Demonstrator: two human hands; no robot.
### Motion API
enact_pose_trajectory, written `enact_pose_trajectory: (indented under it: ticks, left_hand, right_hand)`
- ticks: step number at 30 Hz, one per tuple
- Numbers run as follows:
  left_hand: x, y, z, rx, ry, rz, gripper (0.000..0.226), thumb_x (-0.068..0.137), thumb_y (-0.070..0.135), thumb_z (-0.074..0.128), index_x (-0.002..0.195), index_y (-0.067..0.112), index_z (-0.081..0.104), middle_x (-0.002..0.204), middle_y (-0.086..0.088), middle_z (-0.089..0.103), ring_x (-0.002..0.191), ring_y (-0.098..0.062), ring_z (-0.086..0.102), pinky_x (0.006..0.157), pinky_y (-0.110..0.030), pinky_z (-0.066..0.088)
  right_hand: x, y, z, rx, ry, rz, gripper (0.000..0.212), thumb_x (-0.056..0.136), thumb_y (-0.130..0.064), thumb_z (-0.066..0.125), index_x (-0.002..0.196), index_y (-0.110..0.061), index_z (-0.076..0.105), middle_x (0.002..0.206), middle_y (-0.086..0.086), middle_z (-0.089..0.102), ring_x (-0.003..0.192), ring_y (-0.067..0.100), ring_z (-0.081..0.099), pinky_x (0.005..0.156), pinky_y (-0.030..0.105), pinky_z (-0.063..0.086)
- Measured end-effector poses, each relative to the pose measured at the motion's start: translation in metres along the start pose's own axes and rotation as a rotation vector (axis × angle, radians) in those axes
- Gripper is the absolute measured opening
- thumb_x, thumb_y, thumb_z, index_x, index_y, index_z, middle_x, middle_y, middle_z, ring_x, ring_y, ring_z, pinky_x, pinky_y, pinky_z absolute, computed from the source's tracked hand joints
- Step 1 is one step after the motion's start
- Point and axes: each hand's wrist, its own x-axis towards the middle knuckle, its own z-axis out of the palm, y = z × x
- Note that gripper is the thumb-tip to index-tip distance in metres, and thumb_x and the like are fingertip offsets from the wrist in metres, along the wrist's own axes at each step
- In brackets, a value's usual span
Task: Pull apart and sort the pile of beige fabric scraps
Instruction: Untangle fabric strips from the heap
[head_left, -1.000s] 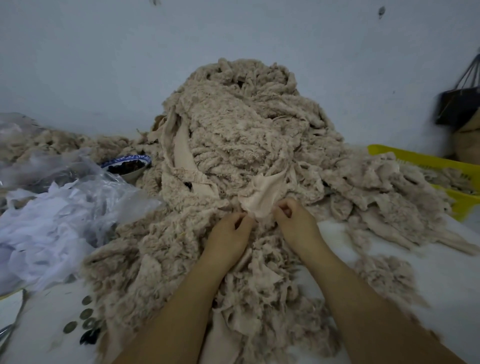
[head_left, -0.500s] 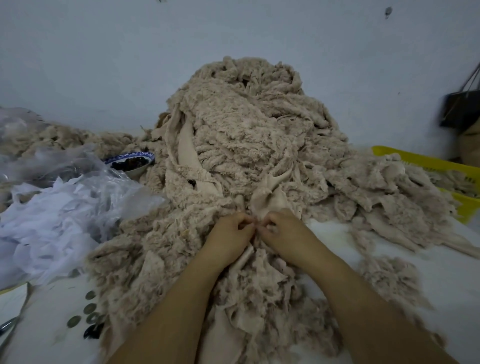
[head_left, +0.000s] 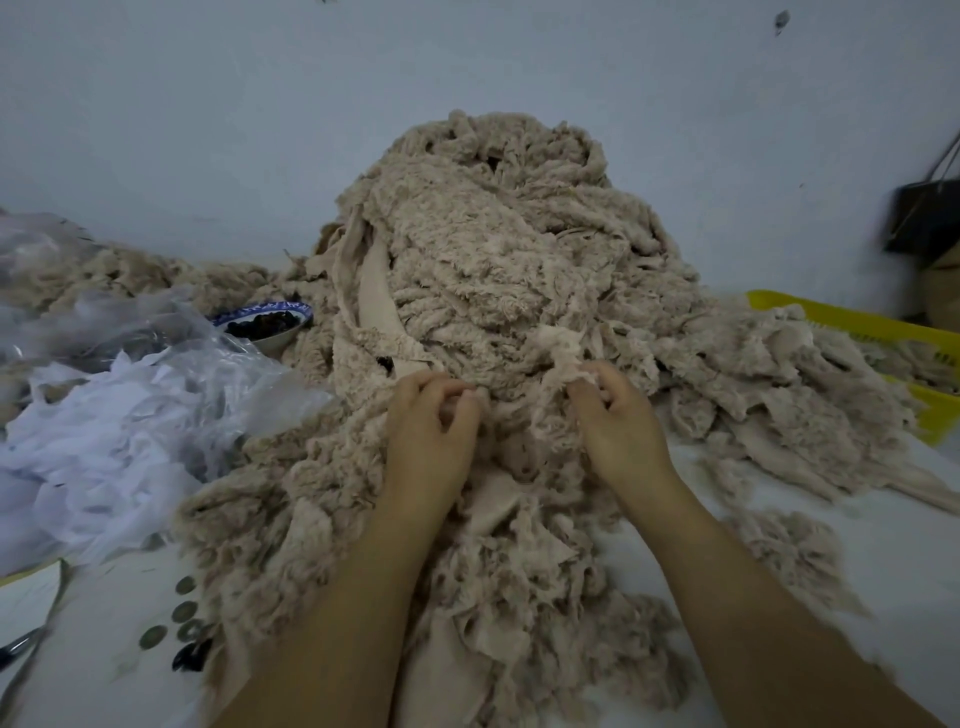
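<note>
A tall pile of fluffy beige fabric scraps rises against the wall and spills toward me over the white table. My left hand lies at the pile's foot with fingers curled, pinching the edge of a scrap. My right hand grips a fuzzy beige scrap that sticks up from its fingers. About a hand's width separates the two hands. A smooth beige strip runs down the pile's left side.
White scraps in clear plastic lie at left, with a blue-rimmed bowl of dark pieces behind them. A yellow basket holding beige scraps sits at right. Coins and a dark small object lie near the front left. A dark bag hangs far right.
My hands were together on one smooth beige piece; they have moved apart, the left going left and the right going right and up with a fuzzy scrap.
</note>
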Motion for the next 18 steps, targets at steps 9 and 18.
enact_pose_trajectory:
  ticks: [9,18]
  left_hand:
    - [-0.022,0.01,0.017,-0.08,-0.441,0.183,0.014,0.093,0.025,0.064,0.089,0.036,0.056,0.084,0.015,0.062,0.078,0.002,0.058,0.067,-0.016,0.043]
    - [-0.003,-0.007,0.008,-0.398,-0.102,-0.33,0.021,0.102,0.017,0.051,0.106,0.004,0.067,0.071,0.001,0.071,0.07,-0.02,0.068,0.061,-0.031,0.054]
  right_hand:
    - [-0.013,-0.013,0.02,0.115,-0.232,-0.046,0.036,0.098,-0.029,0.051,0.069,-0.039,0.071,0.074,-0.015,0.071,0.07,-0.001,0.064,0.069,0.018,0.049]
    - [-0.013,-0.006,0.015,-0.042,-0.049,-0.139,0.024,0.101,-0.049,0.04,0.092,-0.045,0.062,0.1,-0.018,0.064,0.092,-0.007,0.061,0.077,0.015,0.046]
